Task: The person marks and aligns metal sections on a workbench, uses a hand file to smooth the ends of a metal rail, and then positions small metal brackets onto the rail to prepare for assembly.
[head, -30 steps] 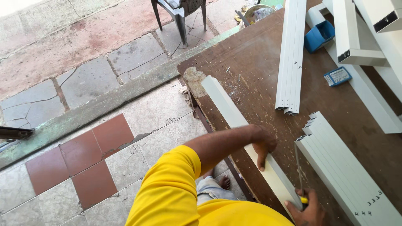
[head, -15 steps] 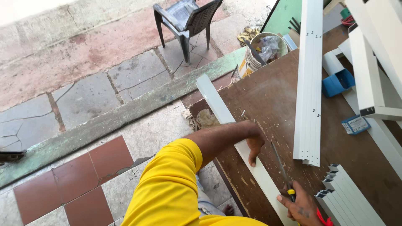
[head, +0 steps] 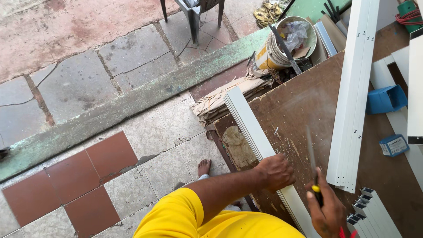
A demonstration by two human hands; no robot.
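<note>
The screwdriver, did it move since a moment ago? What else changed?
The right hand has lifted the screwdriver from low along the strip to nearly upright over the board; it looks blurred, so it is moving. The left hand stays pressed on the strip. The strip and the long white profile lie as before.

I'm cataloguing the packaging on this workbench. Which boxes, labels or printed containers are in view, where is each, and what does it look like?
Small box: right side of the brown board, flat carton, blue with a white label panel.
Blue container: above that box, beside the long white strip, open-topped, plain blue.
Bucket: off the board's far corner, round, white with a yellow printed patch, stuffed with scraps.
No signs or screens.
</note>
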